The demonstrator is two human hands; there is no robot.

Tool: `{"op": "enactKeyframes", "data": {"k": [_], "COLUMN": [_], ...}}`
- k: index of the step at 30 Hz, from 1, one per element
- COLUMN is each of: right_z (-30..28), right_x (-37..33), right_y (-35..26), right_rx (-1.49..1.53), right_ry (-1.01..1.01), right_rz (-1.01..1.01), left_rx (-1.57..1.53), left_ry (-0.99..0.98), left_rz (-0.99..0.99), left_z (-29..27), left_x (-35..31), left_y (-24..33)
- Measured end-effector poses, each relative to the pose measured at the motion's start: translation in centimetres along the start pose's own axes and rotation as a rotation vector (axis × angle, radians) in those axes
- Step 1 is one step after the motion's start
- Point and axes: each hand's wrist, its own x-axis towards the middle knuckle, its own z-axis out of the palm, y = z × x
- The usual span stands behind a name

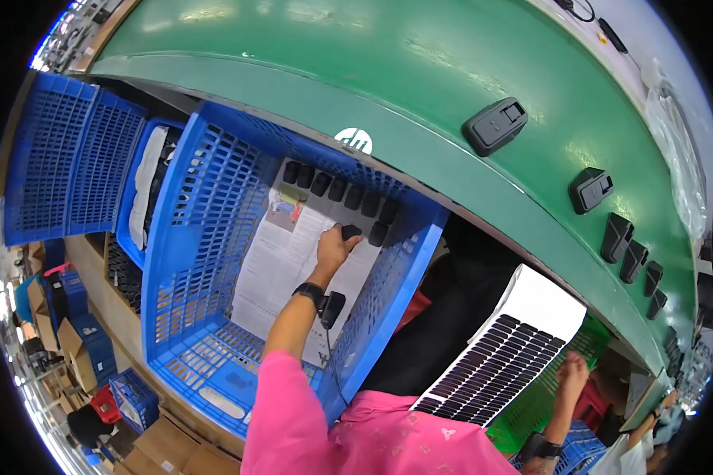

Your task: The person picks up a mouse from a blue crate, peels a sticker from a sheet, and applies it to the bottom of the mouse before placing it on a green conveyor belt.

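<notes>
Left hand (337,250) pinches black block (349,231) over printed paper (273,273).
Right hand's (572,375) grip I cannot tell; round label (354,141) on bench (372,67).

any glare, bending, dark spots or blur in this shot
Head view: pale glare streaks the green bench; in the head view its front edge bows with the fisheye, and the corners go black; also in the head view, just right of the basket it is too dark for detail, while the left hand and its black block look fairly clear.
</notes>
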Motion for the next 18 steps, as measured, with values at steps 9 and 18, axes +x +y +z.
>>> {"op": "enactKeyframes", "data": {"k": [9,18], "right_z": [-9.9,-4.9], "right_x": [-16.2,-20.4], "right_y": [21.9,26.1], "right_rx": [-0.56,-0.62], "right_ry": [-0.437,-0.309], "right_rz": [0.201,0.359], "left_rx": [0.192,0.153], "left_ry": [0.179,0.209], "left_rz": [-0.117,0.089], "left_z": [7.8,7.9], "left_x": [3.3,3.6], "left_y": [-1.2,-3.7]}}
